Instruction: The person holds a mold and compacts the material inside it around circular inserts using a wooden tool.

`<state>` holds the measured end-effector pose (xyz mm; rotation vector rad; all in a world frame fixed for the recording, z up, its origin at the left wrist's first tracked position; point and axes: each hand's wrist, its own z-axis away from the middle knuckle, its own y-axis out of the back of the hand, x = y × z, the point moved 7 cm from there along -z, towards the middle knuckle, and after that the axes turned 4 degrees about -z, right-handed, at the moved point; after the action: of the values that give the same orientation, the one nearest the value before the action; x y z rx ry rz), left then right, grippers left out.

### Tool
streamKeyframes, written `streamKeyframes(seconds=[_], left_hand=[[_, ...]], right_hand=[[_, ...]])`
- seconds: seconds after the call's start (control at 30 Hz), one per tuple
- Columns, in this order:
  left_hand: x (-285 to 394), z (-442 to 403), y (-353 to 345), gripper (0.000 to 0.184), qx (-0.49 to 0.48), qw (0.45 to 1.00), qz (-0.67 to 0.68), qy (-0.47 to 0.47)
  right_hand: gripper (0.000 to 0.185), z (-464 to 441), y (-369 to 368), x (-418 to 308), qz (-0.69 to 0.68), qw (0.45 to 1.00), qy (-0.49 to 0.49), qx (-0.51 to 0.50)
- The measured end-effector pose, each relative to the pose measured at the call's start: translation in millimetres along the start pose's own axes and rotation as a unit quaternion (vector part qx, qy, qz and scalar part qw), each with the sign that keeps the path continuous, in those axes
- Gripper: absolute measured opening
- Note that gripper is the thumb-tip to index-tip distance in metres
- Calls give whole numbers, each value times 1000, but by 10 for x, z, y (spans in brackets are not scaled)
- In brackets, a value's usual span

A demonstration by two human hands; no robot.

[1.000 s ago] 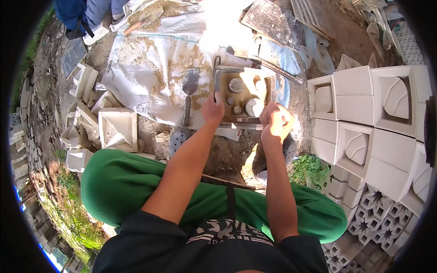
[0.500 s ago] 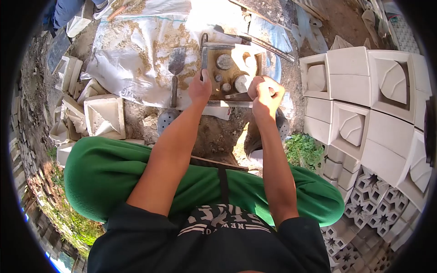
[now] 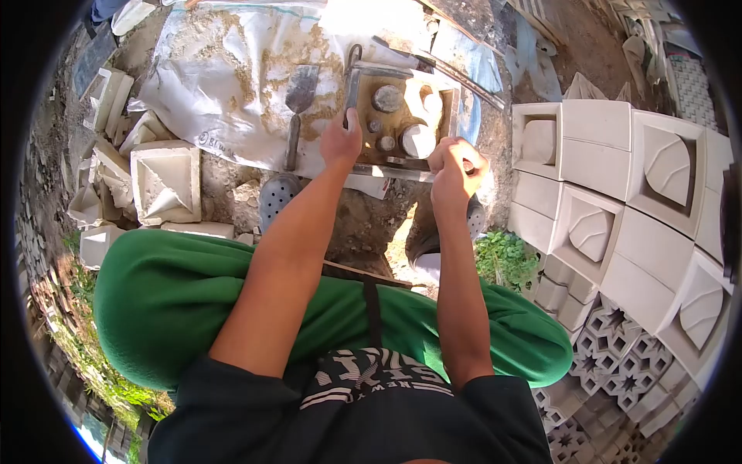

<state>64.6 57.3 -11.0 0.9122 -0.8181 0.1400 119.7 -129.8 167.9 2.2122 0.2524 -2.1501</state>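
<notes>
A shallow rectangular mould (image 3: 456,116) lies on the ground in front of me, its bed sandy brown with several round grey-white pieces standing in it. My left hand (image 3: 342,144) is closed on the mould's left side, thumb up, by a dark metal bar with a looped end (image 3: 353,73). My right hand (image 3: 459,168) is wrapped round the handle of a small trowel at the near right corner. Its narrow blade (image 3: 407,162) points left along the near edge; most of the handle is hidden by my fingers. Left of the mould lies a flat-bladed trowel (image 3: 300,97).
A white plastic sheet (image 3: 209,85) smeared with sand spreads under and left of the mould. Square cast blocks (image 3: 595,127) are stacked at right, with star-patterned blocks (image 3: 630,348) below. More cast pieces (image 3: 166,182) lie left. Metal rods (image 3: 464,81) rest behind the mould.
The view has shifted slightly, so the mould sits a little farther right and lower. Both hands keep their grips; the trowel blade stays by the near edge, looking thinner now.
</notes>
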Motion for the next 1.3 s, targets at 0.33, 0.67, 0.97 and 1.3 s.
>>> streamKeyframes(seconds=[0.33,0.67,0.97,1.3], left_hand=[[-130,14,-48,46,14,1000,13,20],[-33,8,34,44,35,999,11,7],[-31,9,4,46,22,1000,-9,15],[7,-8,-21,46,13,1000,-11,4]], right_hand=[[35,251,33,-307,-77,996,35,-1],[31,340,-108,-458,-124,989,66,-49],[27,448,-275,-464,-107,987,104,-64],[22,241,-295,-20,44,999,1,-29]])
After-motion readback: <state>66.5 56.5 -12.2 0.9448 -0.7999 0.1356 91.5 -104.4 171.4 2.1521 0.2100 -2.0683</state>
